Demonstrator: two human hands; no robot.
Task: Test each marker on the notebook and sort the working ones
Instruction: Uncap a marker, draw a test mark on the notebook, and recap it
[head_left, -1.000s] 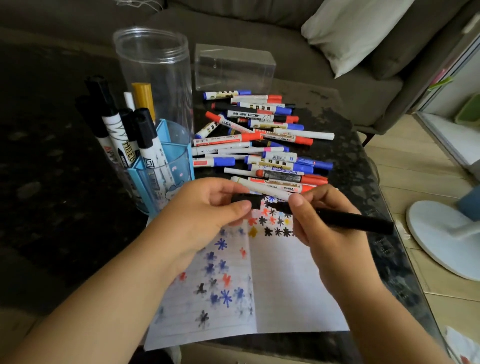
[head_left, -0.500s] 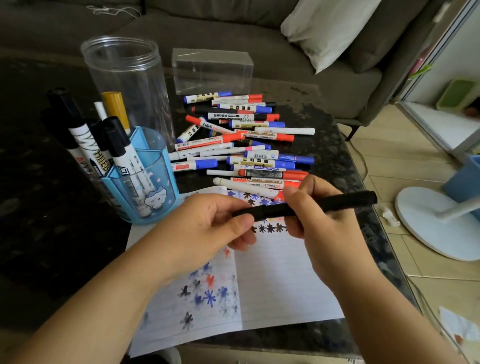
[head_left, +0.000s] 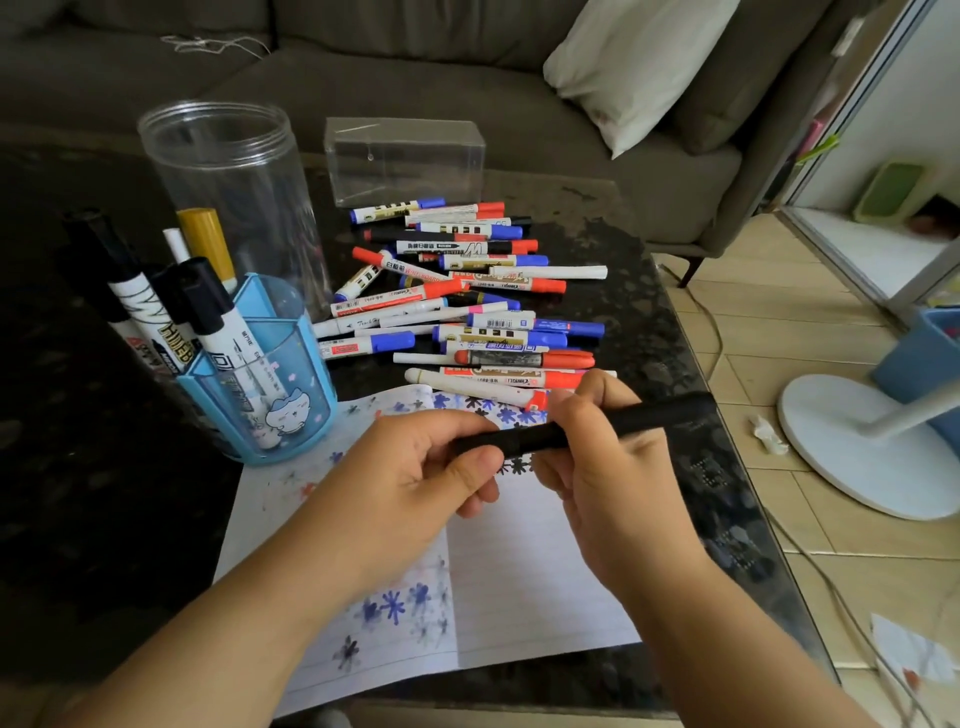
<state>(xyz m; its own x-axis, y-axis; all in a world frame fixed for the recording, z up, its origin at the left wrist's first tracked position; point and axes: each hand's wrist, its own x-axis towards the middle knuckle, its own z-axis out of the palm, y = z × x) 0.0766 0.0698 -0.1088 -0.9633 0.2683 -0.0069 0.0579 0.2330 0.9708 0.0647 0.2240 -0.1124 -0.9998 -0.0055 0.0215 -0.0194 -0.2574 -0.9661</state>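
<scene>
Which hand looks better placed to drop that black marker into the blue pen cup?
Probably the left hand: it pinches the black marker at its left end, nearer the blue pen cup. The right hand would have to cross over.

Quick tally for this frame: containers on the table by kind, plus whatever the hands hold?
Clear round jar: 1
Clear rectangular box: 1
Blue pen holder: 1
Black marker, held by left hand and right hand: 1
Total: 4

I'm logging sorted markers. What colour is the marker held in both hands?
Black all over; the marker shows best in the head view, gripped by the left hand and right hand.
</scene>
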